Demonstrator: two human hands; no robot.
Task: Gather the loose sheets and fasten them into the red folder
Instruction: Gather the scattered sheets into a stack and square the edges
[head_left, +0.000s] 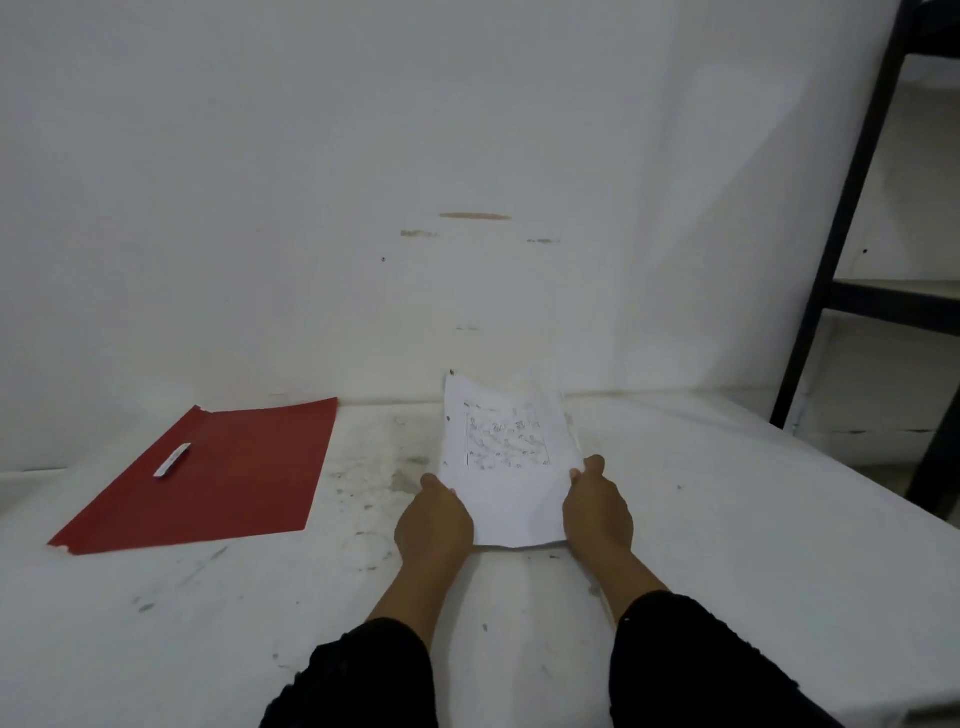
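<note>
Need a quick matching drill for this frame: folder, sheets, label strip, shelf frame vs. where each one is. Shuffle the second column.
Things:
1. folder
2. sheets
3. label strip
4. shelf frame

Places:
A. held between the left hand and right hand
B. standing at the far right, by the wall
C. flat on the table, left of the hands
D. lying on the red cover

Pairs: 1-C, 2-A, 3-D, 4-B
</note>
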